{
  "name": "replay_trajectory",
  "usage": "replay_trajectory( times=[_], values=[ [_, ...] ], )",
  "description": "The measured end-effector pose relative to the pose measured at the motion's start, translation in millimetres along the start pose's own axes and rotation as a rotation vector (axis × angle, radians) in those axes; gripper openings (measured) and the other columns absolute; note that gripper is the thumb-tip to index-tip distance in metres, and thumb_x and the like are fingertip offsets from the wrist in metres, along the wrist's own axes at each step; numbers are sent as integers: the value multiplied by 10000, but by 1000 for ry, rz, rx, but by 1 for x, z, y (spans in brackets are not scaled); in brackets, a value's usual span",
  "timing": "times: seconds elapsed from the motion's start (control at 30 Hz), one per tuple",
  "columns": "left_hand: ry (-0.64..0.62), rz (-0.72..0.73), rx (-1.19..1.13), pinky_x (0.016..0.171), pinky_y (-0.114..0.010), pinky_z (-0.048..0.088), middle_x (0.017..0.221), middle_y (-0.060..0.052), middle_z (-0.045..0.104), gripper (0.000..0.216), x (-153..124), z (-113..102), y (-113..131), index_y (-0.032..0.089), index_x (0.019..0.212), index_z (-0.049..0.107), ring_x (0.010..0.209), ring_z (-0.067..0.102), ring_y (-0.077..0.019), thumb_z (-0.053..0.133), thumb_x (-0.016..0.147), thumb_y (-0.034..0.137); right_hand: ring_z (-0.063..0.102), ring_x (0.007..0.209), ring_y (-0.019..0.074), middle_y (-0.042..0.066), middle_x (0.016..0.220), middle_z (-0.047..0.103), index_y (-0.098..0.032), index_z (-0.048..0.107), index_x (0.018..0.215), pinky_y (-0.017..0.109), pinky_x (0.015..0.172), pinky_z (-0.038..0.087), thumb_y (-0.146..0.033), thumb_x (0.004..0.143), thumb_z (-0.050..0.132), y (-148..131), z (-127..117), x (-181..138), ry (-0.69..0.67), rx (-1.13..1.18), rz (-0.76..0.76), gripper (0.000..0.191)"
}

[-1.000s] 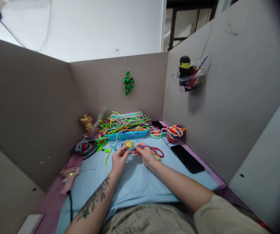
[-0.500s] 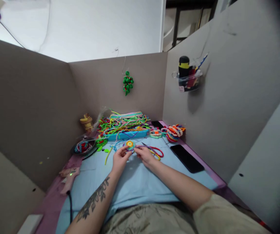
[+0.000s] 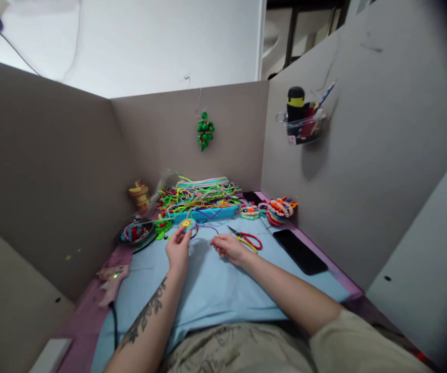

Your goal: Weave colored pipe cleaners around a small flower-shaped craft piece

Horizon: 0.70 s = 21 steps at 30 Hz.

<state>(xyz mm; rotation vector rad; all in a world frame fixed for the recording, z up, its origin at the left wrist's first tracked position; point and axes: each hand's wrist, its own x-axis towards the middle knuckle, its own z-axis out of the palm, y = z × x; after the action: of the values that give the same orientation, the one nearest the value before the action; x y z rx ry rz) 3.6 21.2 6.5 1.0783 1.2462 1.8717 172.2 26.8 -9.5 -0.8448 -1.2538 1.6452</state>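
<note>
My left hand [image 3: 178, 247] pinches a small round coil of pipe cleaners [image 3: 188, 224], with rings of yellow, orange, teal and purple. From the coil a purple pipe cleaner [image 3: 209, 227] runs right to my right hand [image 3: 227, 247]. That hand's fingers are curled closed at the strand's end, and the exact grip is partly hidden. Just right of it lie scissors [image 3: 251, 241] with red and yellow handles, blades pointing away to the left. Behind the coil is a blue tray [image 3: 223, 213] heaped with many-coloured pipe cleaners [image 3: 200, 194].
A black phone [image 3: 299, 252] lies at right. Finished pipe-cleaner pieces [image 3: 280, 211] sit at back right. On the left are a dark bowl [image 3: 145, 238], a green frog-like piece [image 3: 163, 225] and a pink glue gun [image 3: 113, 282] with its cord. Grey partitions [image 3: 184, 134] enclose the table.
My hands have moved apart. The left has carried the coil to the left, and the purple strand now spans the gap between them. More of the scissors shows beside my right hand.
</note>
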Motion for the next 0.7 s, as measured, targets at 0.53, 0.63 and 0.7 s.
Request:
replay_trajectory(
  times=[0.53,0.63,0.7],
  values=[
    [55,-101,-138,385,-166,207,534,80,444,632,10,-3,-4,117,1011,621,404,314,-20,763,496,454,472,528,106,-42,550,531,-181,620,677,224,525,370,-263,579,672,6,-14,17,385,-432,-313,138],
    [29,-118,-154,388,-170,204,543,76,454,637,9,-2,-3,121,1007,622,406,311,-18,766,485,457,472,495,97,-45,535,523,-182,574,625,208,477,363,-257,592,651,6,-12,17,363,-395,-322,113],
    [30,-128,-149,390,-171,202,536,76,455,636,9,-3,-4,121,1003,621,405,309,-19,768,484,457,460,439,88,-60,519,506,-187,546,667,197,419,347,-271,607,637,3,-12,14,349,-327,-274,138]
  ],
)
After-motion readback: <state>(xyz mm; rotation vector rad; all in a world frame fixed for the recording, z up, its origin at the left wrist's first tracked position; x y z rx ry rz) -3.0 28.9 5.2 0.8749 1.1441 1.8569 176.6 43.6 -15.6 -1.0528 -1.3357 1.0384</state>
